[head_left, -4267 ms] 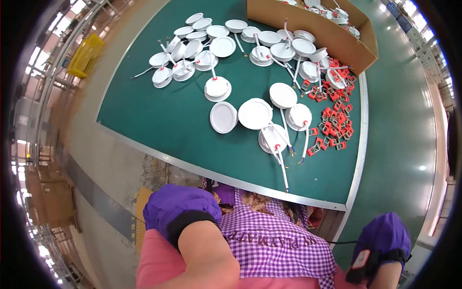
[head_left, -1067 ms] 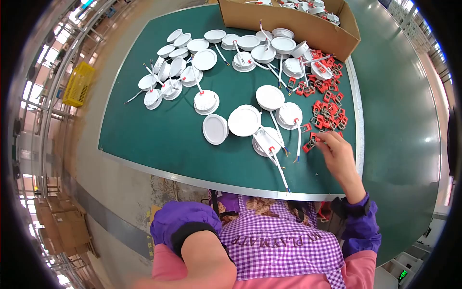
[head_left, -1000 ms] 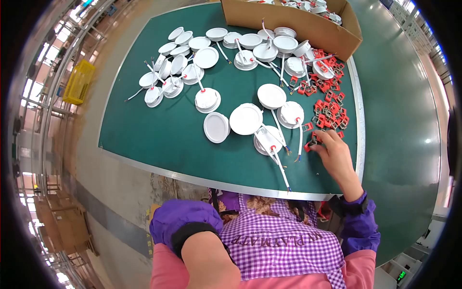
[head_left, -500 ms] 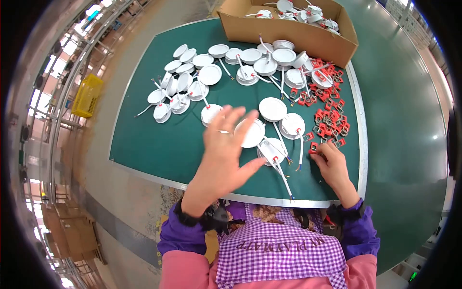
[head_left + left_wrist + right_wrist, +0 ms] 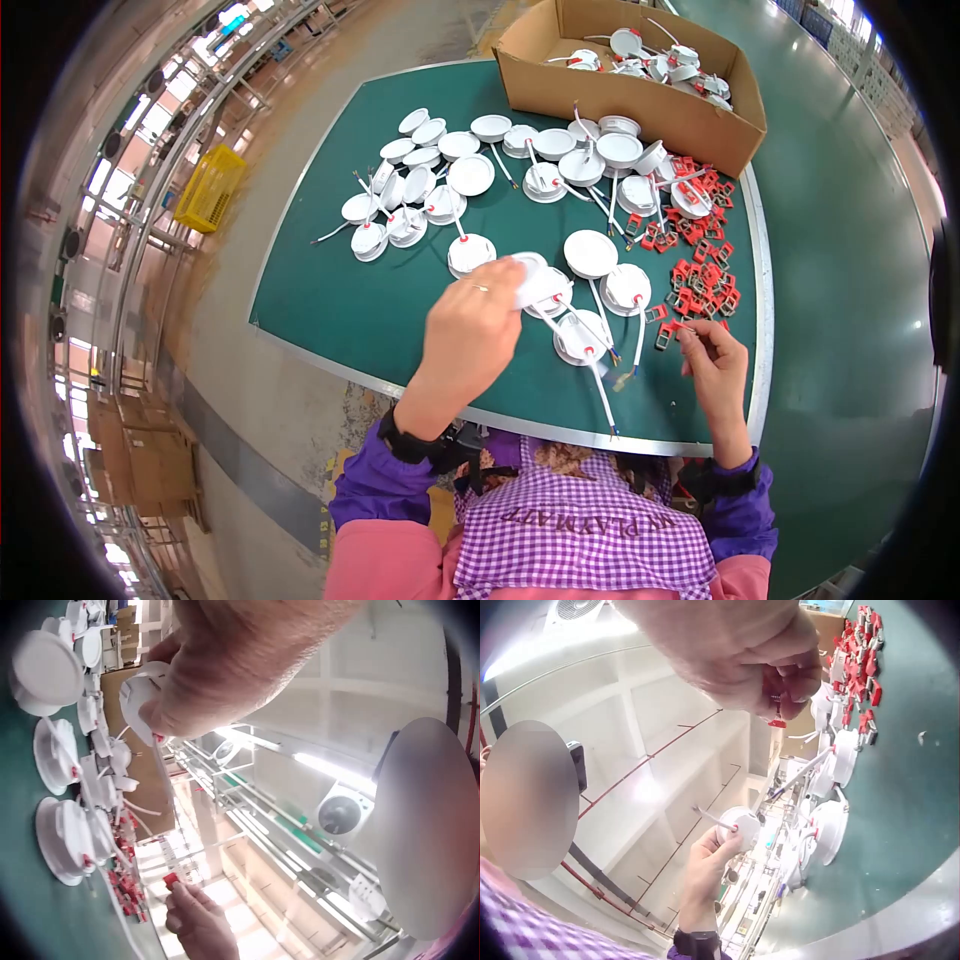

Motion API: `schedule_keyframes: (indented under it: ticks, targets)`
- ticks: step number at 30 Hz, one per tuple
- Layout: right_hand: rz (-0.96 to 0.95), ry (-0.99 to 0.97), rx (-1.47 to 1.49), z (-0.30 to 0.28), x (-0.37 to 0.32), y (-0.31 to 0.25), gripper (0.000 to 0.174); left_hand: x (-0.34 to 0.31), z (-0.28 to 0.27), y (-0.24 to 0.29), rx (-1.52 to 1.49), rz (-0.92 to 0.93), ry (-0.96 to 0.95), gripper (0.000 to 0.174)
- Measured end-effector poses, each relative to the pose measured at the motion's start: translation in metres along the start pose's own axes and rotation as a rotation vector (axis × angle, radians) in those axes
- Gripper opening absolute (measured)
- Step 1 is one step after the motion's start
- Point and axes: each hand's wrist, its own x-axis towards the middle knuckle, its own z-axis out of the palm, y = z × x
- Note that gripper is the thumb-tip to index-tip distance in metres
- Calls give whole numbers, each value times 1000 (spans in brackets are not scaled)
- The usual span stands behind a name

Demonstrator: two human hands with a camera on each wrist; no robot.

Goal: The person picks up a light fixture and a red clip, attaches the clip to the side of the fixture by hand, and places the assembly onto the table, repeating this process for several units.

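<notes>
Left hand [image 5: 468, 330] grips a light [image 5: 530, 280] above the table [image 5: 330, 300], right hand [image 5: 718, 368] pinches a red clip [image 5: 172, 880] near the pile [image 5: 704, 288] at right. Head view hides the left thumb [image 5: 730, 849]; right wrist view shows it on the light's back, by the cord [image 5: 717, 820]. Only head view shows inside the far box [image 5: 560, 95].

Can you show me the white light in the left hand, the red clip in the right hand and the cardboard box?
White light [image 5: 747, 820]: right wrist view, on its round body.
Red clip [image 5: 172, 880]: left wrist view, on its red part.
Cardboard box [image 5: 650, 108]: head view, on its long near wall.
</notes>
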Motion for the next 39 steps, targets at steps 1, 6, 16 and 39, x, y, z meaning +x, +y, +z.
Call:
schedule_keyframes:
  ticks: [1, 6, 16, 39]
  targets:
    - [-17, -9, 55, 2, 1, -4, 9, 0, -6, 2, -72, -117, 66, 40]
    - [-58, 0, 142, 19, -1, -32, 8, -11, 13, 16, -1341, -530, 95, 24]
    - [-537, 124, -429, 29, -8, -40, 13, -12, 60, 72, -1661, -698, -96, 26]
    - [-337, -2, -254, 16, -29, -17, 21, -7, 45, 74, -1165, -382, -345, 30]
